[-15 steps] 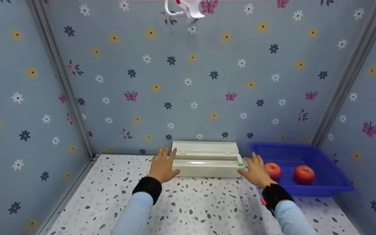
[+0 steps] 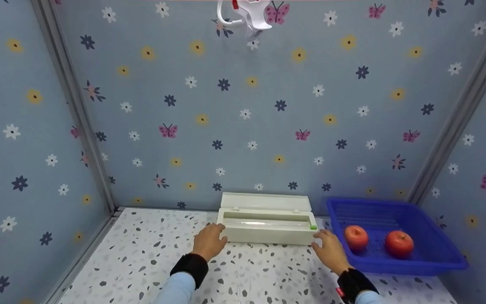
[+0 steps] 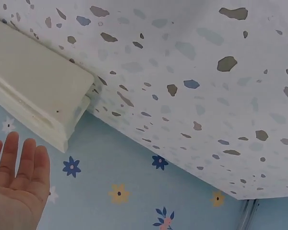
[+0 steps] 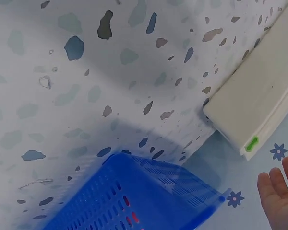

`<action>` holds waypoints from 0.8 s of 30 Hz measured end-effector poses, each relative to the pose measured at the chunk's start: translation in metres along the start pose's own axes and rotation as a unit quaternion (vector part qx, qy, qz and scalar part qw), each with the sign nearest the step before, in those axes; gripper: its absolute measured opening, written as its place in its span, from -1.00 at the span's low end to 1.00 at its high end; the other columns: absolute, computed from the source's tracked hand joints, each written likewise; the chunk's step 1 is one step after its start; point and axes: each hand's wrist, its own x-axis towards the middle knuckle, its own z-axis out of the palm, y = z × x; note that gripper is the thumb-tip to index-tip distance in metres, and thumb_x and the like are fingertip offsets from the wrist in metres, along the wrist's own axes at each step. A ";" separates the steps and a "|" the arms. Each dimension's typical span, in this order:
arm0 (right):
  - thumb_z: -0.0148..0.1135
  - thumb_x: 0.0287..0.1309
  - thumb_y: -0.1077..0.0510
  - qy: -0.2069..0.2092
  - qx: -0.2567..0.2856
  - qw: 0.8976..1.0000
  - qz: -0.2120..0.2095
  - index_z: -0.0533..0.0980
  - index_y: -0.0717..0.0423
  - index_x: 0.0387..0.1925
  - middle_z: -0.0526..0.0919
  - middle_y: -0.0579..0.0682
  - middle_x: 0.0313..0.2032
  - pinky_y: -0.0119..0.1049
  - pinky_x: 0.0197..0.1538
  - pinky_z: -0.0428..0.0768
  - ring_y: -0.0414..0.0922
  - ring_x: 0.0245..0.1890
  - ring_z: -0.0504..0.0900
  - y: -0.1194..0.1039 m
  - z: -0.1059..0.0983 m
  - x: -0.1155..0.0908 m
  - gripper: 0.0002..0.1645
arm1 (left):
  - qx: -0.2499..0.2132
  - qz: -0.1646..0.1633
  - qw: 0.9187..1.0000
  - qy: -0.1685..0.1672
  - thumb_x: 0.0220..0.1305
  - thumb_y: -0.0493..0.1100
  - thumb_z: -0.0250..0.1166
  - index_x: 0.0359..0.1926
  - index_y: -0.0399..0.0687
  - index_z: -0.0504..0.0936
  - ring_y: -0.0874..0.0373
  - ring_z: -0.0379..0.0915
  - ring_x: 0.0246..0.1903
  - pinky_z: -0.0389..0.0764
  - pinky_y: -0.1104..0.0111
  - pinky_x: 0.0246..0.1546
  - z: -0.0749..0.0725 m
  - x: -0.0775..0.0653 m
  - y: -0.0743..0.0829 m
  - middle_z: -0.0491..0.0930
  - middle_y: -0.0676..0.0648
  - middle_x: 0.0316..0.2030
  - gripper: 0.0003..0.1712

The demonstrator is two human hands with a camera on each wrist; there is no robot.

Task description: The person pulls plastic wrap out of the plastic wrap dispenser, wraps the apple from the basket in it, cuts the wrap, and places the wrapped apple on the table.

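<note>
A white cling film dispenser stands against the back wall with its lid raised. Inside lies a clear roll of film, and a green slider marks the right end. My left hand is at the dispenser's left front corner, its fingers relaxed and holding nothing. At the opposite corner is my right hand, likewise with nothing in its fingers. In the left wrist view, the left hand shows straight fingers, apart from the dispenser. The right wrist view catches the right hand near the green-marked end.
To the right stands a blue plastic basket with two red apples in it, close beside my right hand. Speckled white covering spreads over the table. A white hooked object hangs high on the flowered back wall.
Both hands have come down toward the dispenser's front corners, and their fingers bend more than before. The head view has shifted slightly; the dispenser and basket keep their places.
</note>
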 end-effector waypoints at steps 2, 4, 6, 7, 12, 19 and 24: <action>0.23 -0.04 0.28 0.002 -0.008 1.000 -0.011 0.56 0.30 -0.25 0.57 0.24 -0.15 0.06 0.00 0.44 0.18 -0.09 0.52 0.002 0.006 0.002 -0.75 | -0.008 -0.002 1.000 0.001 0.09 -0.17 0.23 -0.12 -0.22 0.59 -0.03 0.54 -0.27 0.56 0.15 -0.34 0.005 -0.001 -0.004 0.61 -0.15 -0.25 -0.68; 0.22 -0.06 0.31 0.005 -0.016 1.000 -0.024 0.56 0.30 -0.27 0.59 0.19 -0.22 0.03 -0.06 0.48 0.14 -0.16 0.55 0.005 0.012 0.004 -0.77 | -0.018 -0.002 1.000 -0.004 0.10 -0.18 0.23 -0.14 -0.23 0.60 -0.02 0.54 -0.27 0.56 0.16 -0.34 0.010 -0.002 -0.008 0.62 -0.15 -0.26 -0.70; 0.22 -0.07 0.33 0.006 -0.023 0.999 -0.032 0.56 0.30 -0.29 0.60 0.16 -0.28 0.00 -0.11 0.50 0.12 -0.21 0.57 0.008 0.017 0.005 -0.78 | -0.027 -0.002 1.000 -0.012 0.10 -0.18 0.23 -0.15 -0.24 0.60 -0.03 0.54 -0.26 0.56 0.16 -0.32 0.015 -0.002 -0.010 0.62 -0.16 -0.25 -0.70; 0.21 -0.08 0.36 0.006 -0.024 0.999 -0.034 0.56 0.30 -0.29 0.60 0.15 -0.30 -0.01 -0.13 0.51 0.11 -0.23 0.58 0.010 0.020 0.006 -0.78 | -0.030 -0.004 0.999 -0.016 0.11 -0.18 0.22 -0.15 -0.24 0.60 -0.04 0.54 -0.25 0.56 0.16 -0.31 0.017 -0.001 -0.011 0.62 -0.16 -0.24 -0.70; 0.17 -0.09 0.41 -0.001 -0.033 0.998 -0.044 0.54 0.31 -0.21 0.60 0.16 -0.30 -0.02 -0.17 0.53 0.11 -0.25 0.58 0.016 0.030 0.013 -0.71 | -0.029 -0.004 0.999 -0.026 0.12 -0.19 0.21 -0.13 -0.23 0.59 -0.06 0.53 -0.21 0.55 0.13 -0.27 0.023 0.006 -0.012 0.60 -0.17 -0.21 -0.71; 0.20 -0.07 0.43 0.004 -0.045 0.997 -0.056 0.52 0.33 -0.15 0.58 0.19 -0.24 0.01 -0.10 0.50 0.14 -0.19 0.55 0.022 0.037 0.025 -0.66 | 0.033 0.071 0.997 -0.016 0.10 -0.27 0.24 -0.17 -0.17 0.60 -0.04 0.50 -0.27 0.55 0.20 -0.34 0.033 0.024 -0.011 0.57 -0.13 -0.26 -0.77; 0.19 -0.01 0.39 -0.069 -0.036 0.996 -0.040 0.52 0.31 -0.14 0.58 0.18 -0.21 -0.01 -0.07 0.50 0.12 -0.14 0.53 0.023 0.044 0.035 -0.69 | 0.075 0.076 0.994 -0.028 0.08 -0.20 0.28 -0.18 -0.11 0.63 -0.02 0.50 -0.28 0.55 0.18 -0.32 0.043 0.034 -0.017 0.58 -0.10 -0.30 -0.76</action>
